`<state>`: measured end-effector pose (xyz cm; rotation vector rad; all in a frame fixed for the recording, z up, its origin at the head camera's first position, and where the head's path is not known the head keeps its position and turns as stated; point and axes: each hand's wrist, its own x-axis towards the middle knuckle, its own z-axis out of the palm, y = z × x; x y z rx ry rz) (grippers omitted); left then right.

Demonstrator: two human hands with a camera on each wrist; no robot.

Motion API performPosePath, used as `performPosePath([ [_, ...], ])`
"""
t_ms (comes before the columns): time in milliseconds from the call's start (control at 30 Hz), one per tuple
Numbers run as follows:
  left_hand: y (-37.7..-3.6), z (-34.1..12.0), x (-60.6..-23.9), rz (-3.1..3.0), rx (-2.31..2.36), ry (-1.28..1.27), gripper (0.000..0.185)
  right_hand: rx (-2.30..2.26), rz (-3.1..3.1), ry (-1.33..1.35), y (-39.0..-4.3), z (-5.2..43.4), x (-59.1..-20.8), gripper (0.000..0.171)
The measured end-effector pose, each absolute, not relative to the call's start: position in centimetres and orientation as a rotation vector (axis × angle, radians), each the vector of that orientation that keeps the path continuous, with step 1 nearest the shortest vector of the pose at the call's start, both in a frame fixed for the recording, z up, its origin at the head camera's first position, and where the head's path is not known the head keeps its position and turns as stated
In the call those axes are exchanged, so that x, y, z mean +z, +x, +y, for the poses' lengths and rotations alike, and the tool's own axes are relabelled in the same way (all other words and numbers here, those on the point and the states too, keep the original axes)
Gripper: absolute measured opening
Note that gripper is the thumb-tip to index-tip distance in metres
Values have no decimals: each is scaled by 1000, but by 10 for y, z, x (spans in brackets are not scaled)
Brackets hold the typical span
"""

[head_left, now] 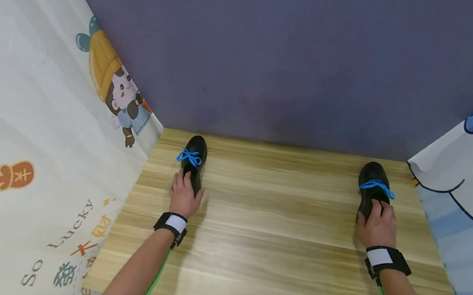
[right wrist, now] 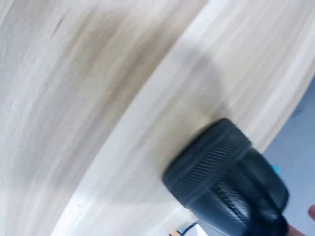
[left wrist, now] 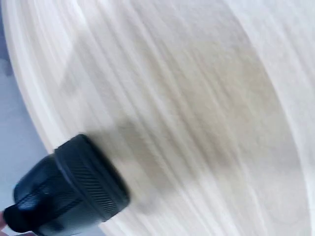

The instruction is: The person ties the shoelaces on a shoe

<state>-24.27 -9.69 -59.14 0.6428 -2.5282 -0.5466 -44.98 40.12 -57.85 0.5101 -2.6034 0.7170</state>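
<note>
1. The left hand (head_left: 184, 195) grips the heel end of the left shoe (head_left: 193, 162), fingers curled over the back part. The shoe lies straight at 12 o'clock from the hand, near the far left corner of the wooden table (head_left: 269, 240).
2. This shoe is black with a blue lace (head_left: 189, 157) tied in a bow. Its long axis runs from 6 to 12 o'clock, toe toward the purple wall (head_left: 275, 49).
3. The right hand (head_left: 378, 225) holds the heel end of the right shoe (head_left: 373, 184) in the same way, fingers wrapped around it. This shoe is also at 12 o'clock from its hand, with its toe leaning a little to 11 o'clock.
4. The two shoes are well apart, one at each side of the far edge. Each hand is at its own shoe; neither is near the other one.
5. The head view shows both bows and both grips. The left wrist view shows only the ribbed heel of the left shoe (left wrist: 74, 189) over blurred wood, no fingers clearly.
6. The right wrist view shows the heel of the right shoe (right wrist: 229, 182) close to the table edge, and a small blue spot of lace, which the head view cannot show from this low angle.
</note>
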Motion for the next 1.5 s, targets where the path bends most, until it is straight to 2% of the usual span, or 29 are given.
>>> performPosePath([
  [267, -241, -92, -576, -2516, -581, 581, 75, 698, -2484, 644, -447, 394, -557, 67],
  [533, -233, -100, -555, -2540, -595, 551, 83, 733, -2518, 649, -438, 390, -536, 61],
  [967, -233, -103, -535, -2521, -587, 544, 87, 715, -2510, 659, -440, 384, -521, 63],
  [1300, -228, -109, -532, -2532, -587, 549, 85, 670, -2509, 639, -440, 396, -508, 69],
  [1500, -219, -125, -528, -2516, -532, 606, 85, 683, -2532, 536, -440, 424, -504, 76],
])
